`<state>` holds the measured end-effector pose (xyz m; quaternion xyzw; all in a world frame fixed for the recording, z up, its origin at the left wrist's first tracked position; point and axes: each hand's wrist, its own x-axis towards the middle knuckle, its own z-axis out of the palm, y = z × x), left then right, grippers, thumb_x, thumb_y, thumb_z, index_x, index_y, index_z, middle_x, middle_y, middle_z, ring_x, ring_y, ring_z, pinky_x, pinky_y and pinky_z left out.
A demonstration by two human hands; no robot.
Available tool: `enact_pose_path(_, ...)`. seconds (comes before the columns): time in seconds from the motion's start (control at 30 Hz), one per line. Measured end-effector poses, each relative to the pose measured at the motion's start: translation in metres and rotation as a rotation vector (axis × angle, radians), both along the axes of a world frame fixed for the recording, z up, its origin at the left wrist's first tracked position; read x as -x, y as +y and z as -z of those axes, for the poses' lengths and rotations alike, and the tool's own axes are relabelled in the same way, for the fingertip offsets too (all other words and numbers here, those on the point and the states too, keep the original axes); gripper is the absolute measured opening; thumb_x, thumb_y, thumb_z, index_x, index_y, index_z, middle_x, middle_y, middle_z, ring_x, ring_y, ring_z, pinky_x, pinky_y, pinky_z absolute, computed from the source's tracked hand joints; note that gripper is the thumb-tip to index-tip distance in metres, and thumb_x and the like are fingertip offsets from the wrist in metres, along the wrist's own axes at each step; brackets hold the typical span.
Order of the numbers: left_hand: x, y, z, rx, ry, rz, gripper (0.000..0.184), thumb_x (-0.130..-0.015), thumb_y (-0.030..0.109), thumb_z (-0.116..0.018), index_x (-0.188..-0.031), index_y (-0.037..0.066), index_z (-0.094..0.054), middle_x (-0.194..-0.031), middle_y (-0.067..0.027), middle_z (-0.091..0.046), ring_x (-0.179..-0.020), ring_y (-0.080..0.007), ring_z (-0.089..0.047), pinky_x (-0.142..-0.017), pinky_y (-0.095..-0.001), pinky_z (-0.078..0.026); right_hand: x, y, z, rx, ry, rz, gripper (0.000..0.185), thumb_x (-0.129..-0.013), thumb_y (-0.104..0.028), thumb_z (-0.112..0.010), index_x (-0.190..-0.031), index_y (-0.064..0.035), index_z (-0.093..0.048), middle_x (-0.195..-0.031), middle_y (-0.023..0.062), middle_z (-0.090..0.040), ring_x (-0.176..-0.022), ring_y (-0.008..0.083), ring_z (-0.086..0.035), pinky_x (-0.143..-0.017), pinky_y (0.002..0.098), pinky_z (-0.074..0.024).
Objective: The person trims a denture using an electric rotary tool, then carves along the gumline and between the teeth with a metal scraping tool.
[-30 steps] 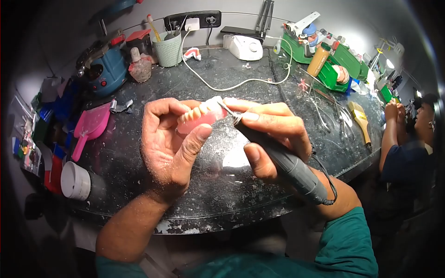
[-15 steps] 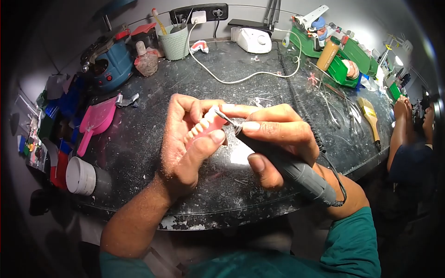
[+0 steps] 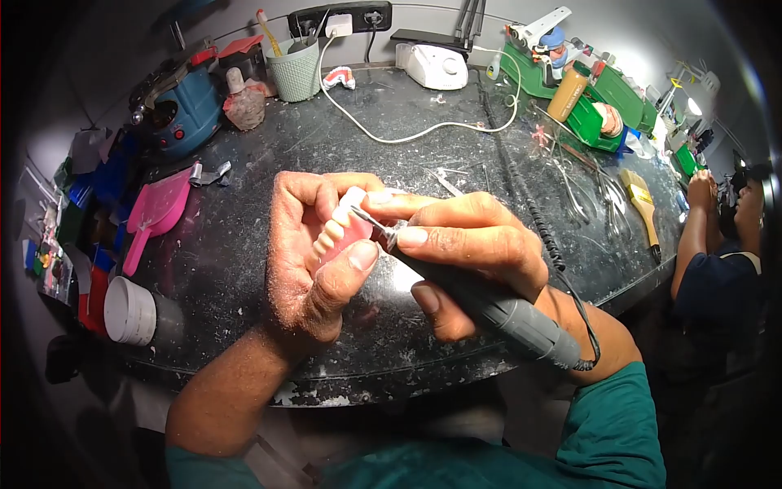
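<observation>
In my left hand [image 3: 305, 261] is a pink denture [image 3: 349, 239] with a row of pale teeth, its far side hidden by my fingers. The thumb presses on the pink base, and fine dust covers the skin. My right hand [image 3: 472, 253] grips a dark grey handpiece [image 3: 497, 306], a rotary grinder with a coiled cord at its back end. Its slim metal bur [image 3: 368, 217] points at the teeth near the front of the denture and looks to touch them. The right forefinger reaches over to the denture and my left fingers.
A white control box [image 3: 436, 67] stands at the back with a white cable looping forward. Pink dustpan [image 3: 159, 208] and white tub [image 3: 130, 311] are at left. A brush [image 3: 642, 208], wire tools and green bins [image 3: 595, 126] lie right. A co-worker [image 3: 721, 269] sits at far right.
Both hands, with the denture and handpiece, sit a little further left in view. The denture is turned slightly, and the bur tip lies lower along the teeth.
</observation>
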<state>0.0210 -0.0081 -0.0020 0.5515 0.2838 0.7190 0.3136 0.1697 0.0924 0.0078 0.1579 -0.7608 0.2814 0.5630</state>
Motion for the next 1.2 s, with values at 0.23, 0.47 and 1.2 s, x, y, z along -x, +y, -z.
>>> enact_pose_path(0.23,-0.0011,-0.0029,-0.0004,0.053,0.052,-0.074,0.037,-0.085,0.02,-0.062,-0.109,0.005,-0.038,-0.114,-0.0197,-0.053,-0.109,-0.0218,-0.052,-0.104,-0.0406,-0.04,0.0028,0.0011,0.0023,-0.027,0.019,0.021,0.049,-0.07,0.006,-0.082,-0.116,0.0001,-0.067,-0.115,0.0208,-0.07,-0.099,0.0288,-0.073,-0.084,0.0354,-0.0605)
enact_pose_path(0.47,-0.0011,-0.0037,-0.001,0.048,0.066,-0.076,0.036,-0.085,0.019,-0.061,-0.108,0.005,-0.038,-0.113,-0.0194,-0.053,-0.108,-0.0209,-0.052,-0.103,-0.0396,-0.04,0.0039,0.0016,0.0027,-0.039,0.019,0.015,0.047,-0.071,0.006,-0.081,-0.116,0.0004,-0.068,-0.115,0.0206,-0.07,-0.098,0.0282,-0.073,-0.084,0.0353,-0.0604)
enact_pose_path(1.2,-0.0002,-0.0023,-0.002,0.022,0.044,-0.026,0.038,-0.089,0.017,-0.065,-0.111,0.005,-0.036,-0.115,-0.0163,-0.051,-0.106,-0.0157,-0.049,-0.099,-0.0366,-0.042,0.0024,0.0047,0.0019,-0.029,-0.002,-0.025,0.049,-0.072,0.006,-0.08,-0.119,0.0022,-0.066,-0.118,0.0205,-0.069,-0.102,0.0285,-0.072,-0.088,0.0349,-0.0594)
